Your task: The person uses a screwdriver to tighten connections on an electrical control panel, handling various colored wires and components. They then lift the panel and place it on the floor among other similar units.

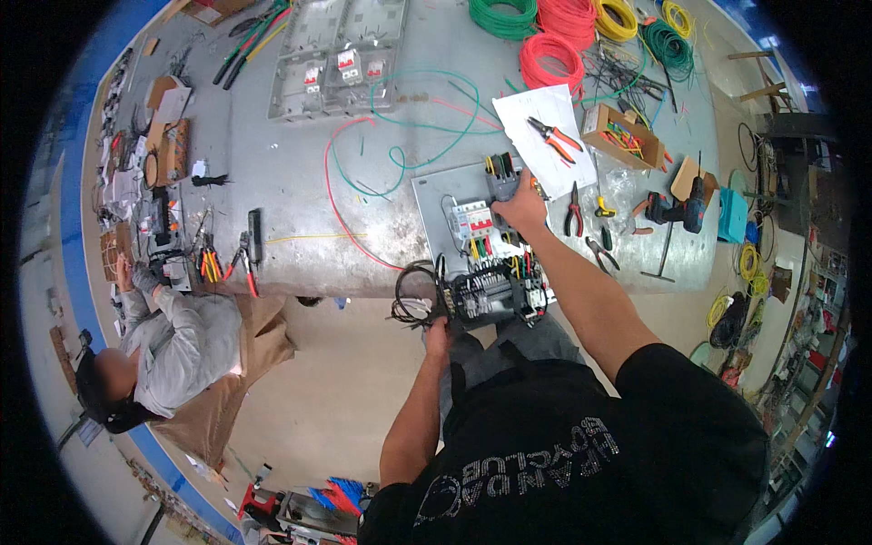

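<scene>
In front of me lies a metal mounting plate [436,197] fitted with electrical parts, its near end reaching past the table edge over my lap. My right hand [523,210] grips a dark grey contactor-like block [504,188] near its far end. A white circuit breaker with red levers [479,219] sits just left of that hand. My left hand [437,335] is at the near left corner, beside looped black cables [407,294]; its fingertips are hidden, so whether it holds cable or plate is unclear. Terminal blocks with several wires [484,294] fill the near end.
Wire strippers [557,139] rest on a paper sheet [535,160]. Pliers [574,211], a cordless drill [691,204] and a parts box [621,139] lie right. Wire coils [558,61] and clear-covered enclosures [340,61] stand behind. A seated co-worker [184,354] works at left.
</scene>
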{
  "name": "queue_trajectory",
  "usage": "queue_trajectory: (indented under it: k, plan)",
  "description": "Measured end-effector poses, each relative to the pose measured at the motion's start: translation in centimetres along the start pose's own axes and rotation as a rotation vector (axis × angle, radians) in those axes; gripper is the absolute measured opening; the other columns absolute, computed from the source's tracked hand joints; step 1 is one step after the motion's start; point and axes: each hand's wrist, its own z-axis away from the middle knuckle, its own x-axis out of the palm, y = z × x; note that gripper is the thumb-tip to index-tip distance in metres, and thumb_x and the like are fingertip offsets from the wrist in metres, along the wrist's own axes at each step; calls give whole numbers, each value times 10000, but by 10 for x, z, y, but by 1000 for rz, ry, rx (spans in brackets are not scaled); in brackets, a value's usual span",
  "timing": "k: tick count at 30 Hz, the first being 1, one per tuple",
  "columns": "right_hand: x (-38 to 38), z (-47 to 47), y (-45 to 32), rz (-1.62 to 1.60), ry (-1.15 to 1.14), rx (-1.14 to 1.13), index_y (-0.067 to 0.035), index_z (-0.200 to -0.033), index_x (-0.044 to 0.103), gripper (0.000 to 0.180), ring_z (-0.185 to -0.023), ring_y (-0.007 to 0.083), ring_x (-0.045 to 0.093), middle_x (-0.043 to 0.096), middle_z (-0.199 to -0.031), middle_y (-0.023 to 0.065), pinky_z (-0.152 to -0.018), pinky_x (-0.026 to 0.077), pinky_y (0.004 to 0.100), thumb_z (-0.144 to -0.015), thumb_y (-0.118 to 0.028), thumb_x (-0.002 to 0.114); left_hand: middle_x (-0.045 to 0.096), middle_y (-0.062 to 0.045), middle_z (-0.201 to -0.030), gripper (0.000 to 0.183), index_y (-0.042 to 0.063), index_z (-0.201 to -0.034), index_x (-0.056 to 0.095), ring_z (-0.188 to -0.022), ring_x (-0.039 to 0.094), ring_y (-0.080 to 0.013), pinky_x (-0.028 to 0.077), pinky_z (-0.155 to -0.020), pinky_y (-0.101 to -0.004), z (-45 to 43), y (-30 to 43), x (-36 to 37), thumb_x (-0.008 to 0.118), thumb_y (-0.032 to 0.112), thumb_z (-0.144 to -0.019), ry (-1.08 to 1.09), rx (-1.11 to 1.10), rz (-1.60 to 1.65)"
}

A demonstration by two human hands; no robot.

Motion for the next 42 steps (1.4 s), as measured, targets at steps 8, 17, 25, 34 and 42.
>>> queue_trajectory:
  k: [8,17,25,34,42]
  plan:
    - [-49,1,32,-156,-100,-95,-30,-1624,284,1248,-1166,434,691,694,-1269,290,-1011,543,451,-638,-529,864,502,47,-704,158,167,-849,625,-603,459,-104,355,-557,-293,117,37,23,670,303,-916,-86,53,-8]
    - [-80,19,28,-621,-85,-229,19,-1594,351,1141,-1248,304,649,642,-1378,229,-1083,487,373,-683,-415,883,646,21,-943,291,34,-1097,727,-842,546,-110,415,-740,-295,250,93,29,681,271,-935,-85,290,-72]
    - [-153,84,-38,-780,29,-377,33,-1580,385,1132,-1269,294,622,621,-1403,205,-1105,469,369,-650,-354,901,675,-20,-1085,348,-25,-1257,680,-1036,587,-136,464,-939,-315,306,114,-14,695,206,-997,-275,523,4]
    - [-168,250,-183,-436,296,-675,5,-1598,359,1151,-1271,378,635,629,-1398,268,-1103,472,400,-673,-438,883,686,-23,-1131,303,28,-1198,691,-1039,614,-139,489,-944,-341,299,77,-148,707,273,-1021,-214,738,217]
    - [-153,289,-246,-639,-2,-906,14,-1586,378,1124,-1259,341,645,632,-1387,275,-1086,487,407,-659,-360,892,528,-6,-825,219,40,-996,602,-801,495,-116,434,-733,-318,404,67,-170,619,254,-1035,167,983,-170]
